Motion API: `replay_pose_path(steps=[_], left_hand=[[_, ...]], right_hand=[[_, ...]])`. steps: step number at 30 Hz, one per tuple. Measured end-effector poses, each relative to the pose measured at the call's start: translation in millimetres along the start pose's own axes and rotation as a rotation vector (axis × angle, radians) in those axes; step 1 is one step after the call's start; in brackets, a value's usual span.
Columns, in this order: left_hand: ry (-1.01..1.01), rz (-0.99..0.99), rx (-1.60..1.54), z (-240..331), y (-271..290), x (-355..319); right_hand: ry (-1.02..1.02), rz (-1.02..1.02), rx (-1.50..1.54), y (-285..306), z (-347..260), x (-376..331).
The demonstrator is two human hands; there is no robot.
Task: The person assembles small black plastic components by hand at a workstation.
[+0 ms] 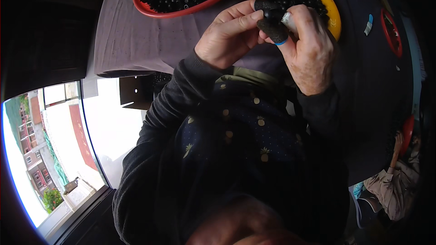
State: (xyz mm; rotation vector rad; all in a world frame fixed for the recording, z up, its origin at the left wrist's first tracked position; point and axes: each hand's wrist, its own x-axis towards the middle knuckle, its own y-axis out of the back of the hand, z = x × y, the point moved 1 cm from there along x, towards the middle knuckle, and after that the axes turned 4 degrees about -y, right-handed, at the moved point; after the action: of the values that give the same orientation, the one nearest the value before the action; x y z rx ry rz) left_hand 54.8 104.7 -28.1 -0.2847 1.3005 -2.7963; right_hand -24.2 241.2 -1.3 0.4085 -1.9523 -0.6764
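The left hand (231, 36) and right hand (309, 47) are meeting close together above the person's chest, fingertips pressed toward each other around a small dark round bead (274, 14). The left hand is pinching the bead from its side, while the right hand, wearing dark finger covers (272, 29) with a blue rim, is closing on it too and seems to be gripping a small pale thing (289, 18) I cannot make out. Holding it raised and near the body is probably giving a steady, close look at it. Just beyond the hands, an orange-yellow bowl (334, 16) and a red bowl (150, 7) are sitting on the cloth-covered tabletop (131, 41), both heaped with similar dark beads and lying within easy reach. The tabletop's near edge is running just beneath the left wrist, leaving free room between the bowls and the chest.
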Motion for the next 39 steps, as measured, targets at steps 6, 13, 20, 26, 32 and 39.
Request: replay_pose_path(steps=[6, 13, 20, 26, 32, 39], left_hand=[[0.002, -0.032, 0.036, -1, 5, 0], [0.001, -0.031, 0.024, -1, 4, -1], [-0.089, 0.005, -0.011, -7, 3, -2], [-0.105, 0.005, -0.027, -6, -1, -3], [-0.128, -0.082, -0.051, -7, 9, 0], [-0.154, -0.172, -0.059, -13, 17, 5]], right_hand=[[0.094, -0.038, -0.052, 4, 3, 5], [0.093, -0.059, -0.048, 2, 4, 4], [0.109, -0.008, -0.034, -4, 2, 2], [0.051, 0.037, 0.014, 2, 3, -2], [-0.035, 0.048, 0.126, 3, 2, -19], [-0.044, 0.055, 0.108, 0, 1, -26]])
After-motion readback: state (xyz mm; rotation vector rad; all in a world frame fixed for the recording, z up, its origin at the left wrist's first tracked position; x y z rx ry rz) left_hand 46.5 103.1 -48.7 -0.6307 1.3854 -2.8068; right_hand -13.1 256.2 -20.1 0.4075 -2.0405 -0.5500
